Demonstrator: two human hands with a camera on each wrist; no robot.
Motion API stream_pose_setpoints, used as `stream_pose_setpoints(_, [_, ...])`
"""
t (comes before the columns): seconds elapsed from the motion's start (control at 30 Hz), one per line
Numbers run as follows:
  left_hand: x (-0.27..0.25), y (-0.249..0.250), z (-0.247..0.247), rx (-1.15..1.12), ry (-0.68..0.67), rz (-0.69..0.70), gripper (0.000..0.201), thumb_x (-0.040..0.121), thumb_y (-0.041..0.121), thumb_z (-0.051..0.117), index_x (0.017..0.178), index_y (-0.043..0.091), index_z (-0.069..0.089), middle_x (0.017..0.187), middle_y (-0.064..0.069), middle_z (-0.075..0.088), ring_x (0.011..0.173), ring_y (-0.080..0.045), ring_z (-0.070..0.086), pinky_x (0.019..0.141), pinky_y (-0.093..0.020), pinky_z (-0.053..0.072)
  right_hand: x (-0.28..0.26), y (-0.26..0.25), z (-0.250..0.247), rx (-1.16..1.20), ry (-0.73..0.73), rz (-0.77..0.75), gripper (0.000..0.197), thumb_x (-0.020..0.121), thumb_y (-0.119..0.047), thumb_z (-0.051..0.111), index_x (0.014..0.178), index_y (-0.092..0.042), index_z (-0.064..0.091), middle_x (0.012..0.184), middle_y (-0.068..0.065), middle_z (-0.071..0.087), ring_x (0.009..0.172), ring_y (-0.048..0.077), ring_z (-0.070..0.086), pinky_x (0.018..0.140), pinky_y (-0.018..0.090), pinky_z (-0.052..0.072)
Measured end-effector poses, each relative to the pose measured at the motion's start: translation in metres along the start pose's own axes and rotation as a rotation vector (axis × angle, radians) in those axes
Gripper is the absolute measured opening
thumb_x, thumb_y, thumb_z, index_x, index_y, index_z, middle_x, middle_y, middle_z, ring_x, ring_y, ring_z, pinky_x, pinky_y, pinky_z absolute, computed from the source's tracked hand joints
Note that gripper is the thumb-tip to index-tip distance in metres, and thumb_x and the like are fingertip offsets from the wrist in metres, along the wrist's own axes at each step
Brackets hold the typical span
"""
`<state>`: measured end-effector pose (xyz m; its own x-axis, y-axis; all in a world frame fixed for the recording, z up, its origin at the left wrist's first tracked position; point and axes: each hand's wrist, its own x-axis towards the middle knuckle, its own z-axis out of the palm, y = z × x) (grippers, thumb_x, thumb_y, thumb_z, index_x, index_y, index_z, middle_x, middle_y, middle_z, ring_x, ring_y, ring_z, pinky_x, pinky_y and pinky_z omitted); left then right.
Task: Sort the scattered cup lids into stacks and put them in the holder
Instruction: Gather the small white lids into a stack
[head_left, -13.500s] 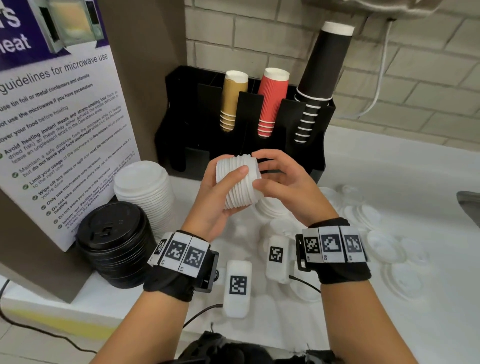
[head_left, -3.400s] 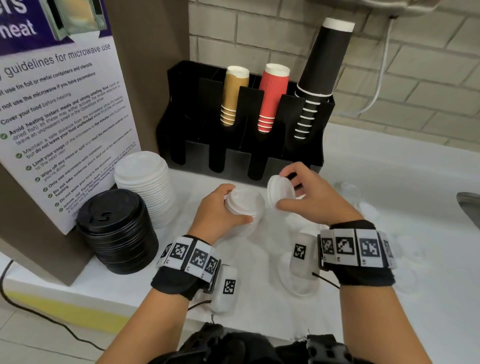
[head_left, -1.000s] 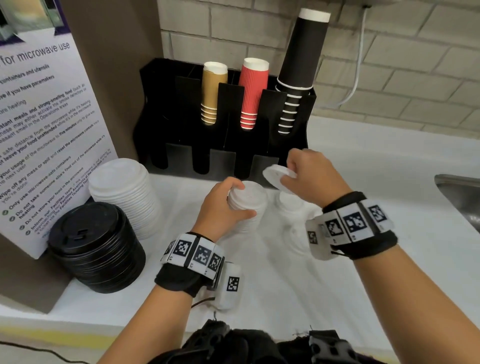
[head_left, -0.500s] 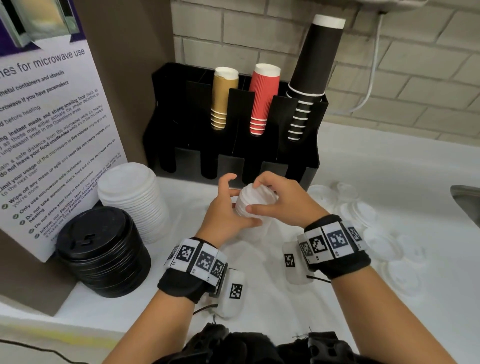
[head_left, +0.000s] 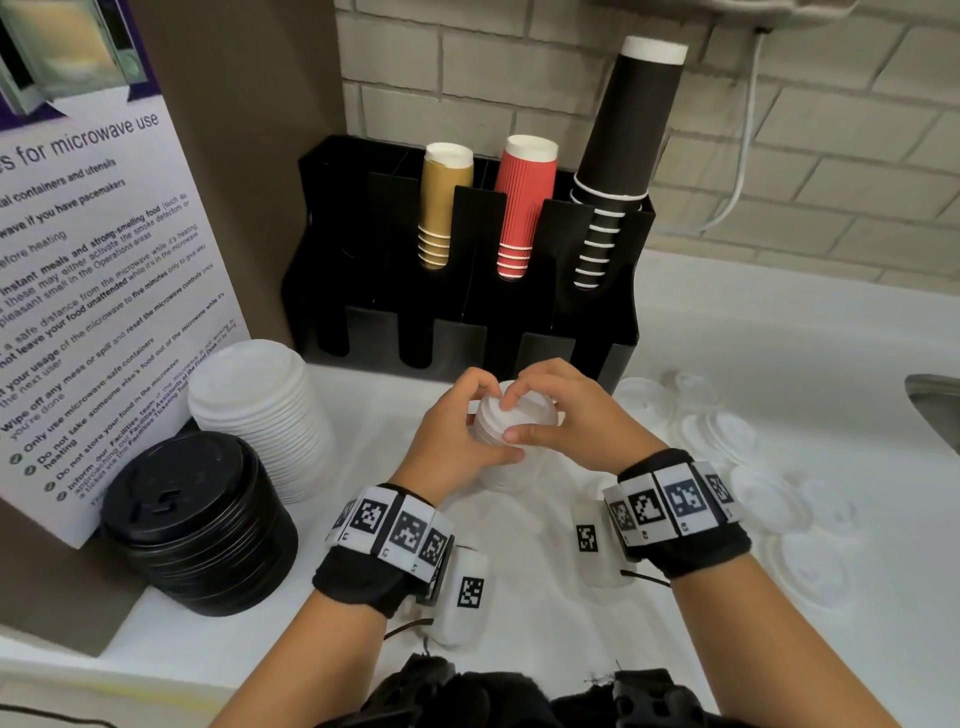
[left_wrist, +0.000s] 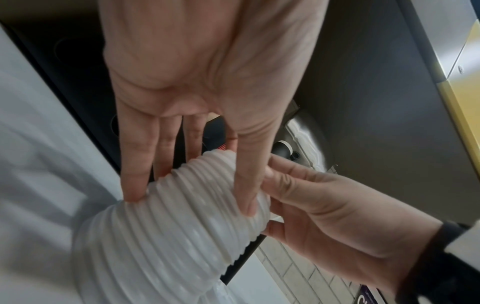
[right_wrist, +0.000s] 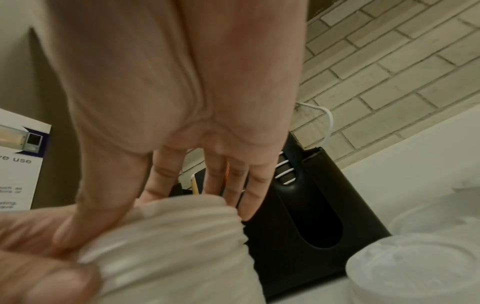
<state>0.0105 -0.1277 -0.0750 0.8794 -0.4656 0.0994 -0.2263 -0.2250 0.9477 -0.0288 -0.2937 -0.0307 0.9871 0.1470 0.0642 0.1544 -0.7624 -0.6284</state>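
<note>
A stack of small white ribbed lids (head_left: 511, 418) stands on the white counter in front of the black holder (head_left: 467, 312). My left hand (head_left: 483, 423) grips the stack (left_wrist: 194, 216) from the left, thumb at the front and fingers over its far side. From the right, my right hand (head_left: 540, 410) curls round the top of the stack (right_wrist: 168, 236), thumb on the near rim. In the left wrist view the right hand (left_wrist: 324, 216) touches the stack's top end. Several loose white lids (head_left: 727, 441) lie scattered at right.
A tall stack of larger white lids (head_left: 260, 410) and a stack of black lids (head_left: 192, 525) stand at left by a microwave poster (head_left: 93, 291). The holder carries gold, red and black cup stacks (head_left: 519, 208). A sink edge (head_left: 935, 405) is at far right.
One second ago my right hand held a single lid beside the stack. That lid now sits on top, and both hands have closed round the stack's upper end.
</note>
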Motion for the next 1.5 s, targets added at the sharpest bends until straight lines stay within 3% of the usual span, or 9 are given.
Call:
stream_pose_setpoints(0.1, [0.001, 0.002, -0.001, -0.004, -0.021, -0.011, 0.049, 0.068, 0.012, 0.086, 0.096, 0.026, 0.048, 0.108, 0.013, 0.058, 0.099, -0.009, 0.058, 0.082, -0.031, 0.053, 0.001, 0.007, -0.006, 0.04, 0.099, -0.014, 0.007, 0.091, -0.023, 0.063, 0.094, -0.024, 0.069, 0.105, -0.012, 0.052, 0.106, 0.006, 0.047, 0.091, 0.013, 0.035])
stream_pose_setpoints(0.2, [0.001, 0.003, -0.001, 0.002, -0.027, -0.022, 0.047, 0.07, 0.019, 0.085, 0.098, 0.024, 0.047, 0.109, 0.018, 0.054, 0.096, -0.001, 0.051, 0.078, -0.028, 0.05, 0.001, 0.021, -0.025, -0.033, 0.222, 0.153, 0.017, 0.096, -0.018, 0.052, 0.095, -0.014, 0.068, 0.091, -0.011, 0.059, 0.103, 0.015, 0.053, 0.088, 0.021, 0.038])
stream_pose_setpoints(0.43, [0.0, 0.003, 0.003, 0.03, -0.03, -0.03, 0.043, 0.076, 0.022, 0.081, 0.099, 0.021, 0.045, 0.117, 0.009, 0.055, 0.099, -0.008, 0.05, 0.075, -0.023, 0.047, 0.006, 0.042, -0.035, -0.52, -0.208, 0.575, 0.063, 0.08, -0.047, 0.069, 0.125, -0.009, 0.047, 0.123, 0.009, 0.055, 0.116, 0.026, 0.05, 0.091, 0.032, 0.042])
stream_pose_setpoints(0.8, [-0.005, 0.002, 0.004, -0.001, -0.063, -0.046, 0.043, 0.077, 0.029, 0.08, 0.101, 0.028, 0.044, 0.115, 0.014, 0.054, 0.099, -0.006, 0.052, 0.084, -0.033, 0.05, 0.017, 0.055, -0.028, -0.589, -0.274, 0.55, 0.052, 0.087, -0.039, 0.062, 0.124, -0.007, 0.044, 0.118, 0.013, 0.055, 0.105, 0.028, 0.056, 0.078, 0.031, 0.042])
stream_pose_setpoints(0.93, [-0.006, 0.001, 0.006, 0.003, -0.046, -0.038, 0.047, 0.074, 0.025, 0.083, 0.101, 0.031, 0.044, 0.115, 0.016, 0.054, 0.102, -0.009, 0.052, 0.087, -0.035, 0.05, 0.001, 0.045, -0.051, -0.308, -0.114, 0.552, 0.038, 0.087, -0.041, 0.06, 0.111, -0.016, 0.044, 0.109, 0.009, 0.057, 0.094, 0.024, 0.055, 0.074, 0.03, 0.041])
stream_pose_setpoints(1.1, [-0.006, 0.0, 0.009, -0.02, -0.017, -0.036, 0.069, 0.066, 0.021, 0.089, 0.112, 0.043, 0.042, 0.114, 0.027, 0.049, 0.103, 0.007, 0.047, 0.083, -0.014, 0.041, -0.023, 0.022, -0.039, 0.174, 0.121, 0.357, 0.02, 0.087, -0.035, 0.06, 0.103, -0.028, 0.049, 0.095, 0.013, 0.064, 0.086, 0.02, 0.06, 0.079, 0.037, 0.05])
stream_pose_setpoints(1.23, [-0.009, -0.001, 0.013, -0.015, 0.012, -0.029, 0.066, 0.063, 0.023, 0.09, 0.113, 0.038, 0.051, 0.109, 0.025, 0.057, 0.097, 0.019, 0.051, 0.073, -0.008, 0.044, -0.028, 0.01, -0.014, 0.275, 0.203, 0.231, 0.02, 0.085, -0.03, 0.065, 0.103, -0.032, 0.055, 0.091, -0.003, 0.062, 0.077, 0.003, 0.056, 0.068, 0.011, 0.045])
stream_pose_setpoints(1.33, [-0.011, 0.002, 0.016, -0.006, 0.024, -0.025, 0.068, 0.064, 0.024, 0.09, 0.118, 0.038, 0.051, 0.109, 0.025, 0.057, 0.092, 0.027, 0.048, 0.07, -0.004, 0.043, -0.03, 0.008, -0.001, 0.256, 0.27, 0.162, 0.028, 0.08, -0.025, 0.071, 0.103, -0.034, 0.059, 0.101, -0.006, 0.06, 0.089, 0.007, 0.056, 0.072, 0.012, 0.043])
stream_pose_setpoints(1.5, [-0.013, 0.003, 0.02, 0.003, 0.058, -0.014, 0.067, 0.065, 0.022, 0.089, 0.117, 0.04, 0.051, 0.117, 0.018, 0.056, 0.099, 0.011, 0.051, 0.075, -0.008, 0.04, -0.028, 0.001, 0.006, 0.109, 0.285, 0.113, 0.041, 0.072, -0.025, 0.076, 0.107, -0.039, 0.062, 0.113, -0.002, 0.055, 0.111, 0.018, 0.049, 0.092, 0.029, 0.044])
